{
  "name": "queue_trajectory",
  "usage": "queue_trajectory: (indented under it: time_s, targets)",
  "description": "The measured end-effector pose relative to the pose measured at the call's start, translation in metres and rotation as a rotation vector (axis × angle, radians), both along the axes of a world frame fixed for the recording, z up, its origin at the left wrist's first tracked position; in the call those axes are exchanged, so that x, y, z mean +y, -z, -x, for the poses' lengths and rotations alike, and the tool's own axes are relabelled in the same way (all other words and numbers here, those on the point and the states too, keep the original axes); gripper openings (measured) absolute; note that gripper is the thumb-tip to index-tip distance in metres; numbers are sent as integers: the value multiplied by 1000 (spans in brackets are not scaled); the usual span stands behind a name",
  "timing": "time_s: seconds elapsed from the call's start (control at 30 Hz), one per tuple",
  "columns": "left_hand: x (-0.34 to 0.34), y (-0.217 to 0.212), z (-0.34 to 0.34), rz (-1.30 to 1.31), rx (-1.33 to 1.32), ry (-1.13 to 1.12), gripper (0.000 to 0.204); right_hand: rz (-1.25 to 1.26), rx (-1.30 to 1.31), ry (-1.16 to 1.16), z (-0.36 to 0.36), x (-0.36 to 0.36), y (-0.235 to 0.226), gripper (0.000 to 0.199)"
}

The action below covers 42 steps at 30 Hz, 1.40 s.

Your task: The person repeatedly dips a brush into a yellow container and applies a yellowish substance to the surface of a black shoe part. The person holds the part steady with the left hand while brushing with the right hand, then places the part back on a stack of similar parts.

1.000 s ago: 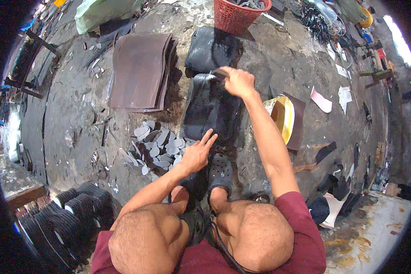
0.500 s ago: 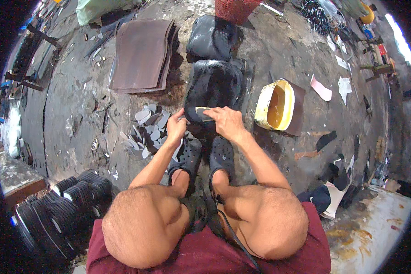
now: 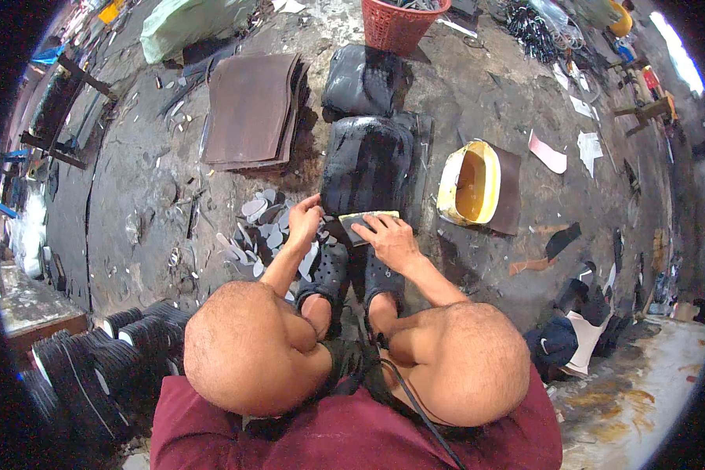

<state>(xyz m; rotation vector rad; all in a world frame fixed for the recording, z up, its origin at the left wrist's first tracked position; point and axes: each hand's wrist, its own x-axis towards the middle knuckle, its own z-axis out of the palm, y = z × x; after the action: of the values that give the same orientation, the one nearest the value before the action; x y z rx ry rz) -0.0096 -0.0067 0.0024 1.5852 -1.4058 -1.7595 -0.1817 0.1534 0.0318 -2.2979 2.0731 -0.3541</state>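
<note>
Grimy workshop floor [image 3: 157, 180] spreads under a glossy black rubber sheet [image 3: 368, 160]. At the sheet's near edge the right hand [image 3: 392, 239] presses a flat pale scraper [image 3: 366, 218] down with fingers spread, while the left hand [image 3: 304, 219] pins the sheet's left corner, fingers curled. Right of the sheet sits a yellow glue tub [image 3: 470, 182].

Two hands, left hand [image 3: 304, 222] and right hand [image 3: 392, 240], one flat scraper [image 3: 366, 220], one yellow tub [image 3: 468, 182] right of centre, one red basket [image 3: 399, 23] up top, two dark clogs [image 3: 325, 270].
</note>
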Motion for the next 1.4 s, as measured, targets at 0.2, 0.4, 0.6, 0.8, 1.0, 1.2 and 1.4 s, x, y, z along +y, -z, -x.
queue_trajectory:
  time_s: [0.2, 0.4, 0.6, 0.8, 1.0, 1.2, 1.4]
  targets:
    - [3, 14, 2, 72, 235, -120, 40, 141, -532, 130, 20, -15, -63, 54]
    - [15, -32, 55, 40, 452, -212, 58, 545, -1005, 537, 95, -28, -127, 34]
    - [-91, -110, 168, -27, 554, -287, 58, 734, -1115, 667, 103, -25, -111, 36]
    - [-181, -68, 224, -83, 631, -465, 67, 816, -1182, 775, 106, -17, -111, 19]
    - [-226, 38, 228, -144, 228, -551, 79, 747, -1176, 838, 110, -8, -110, 23]
    - [-191, 42, 215, 879, -320, -193, 86, 833, -927, 1089, 136, 15, -103, 29]
    - [-96, -8, 159, 1102, -98, 283, 40, 462, -578, 1160, 196, 42, -69, 37]
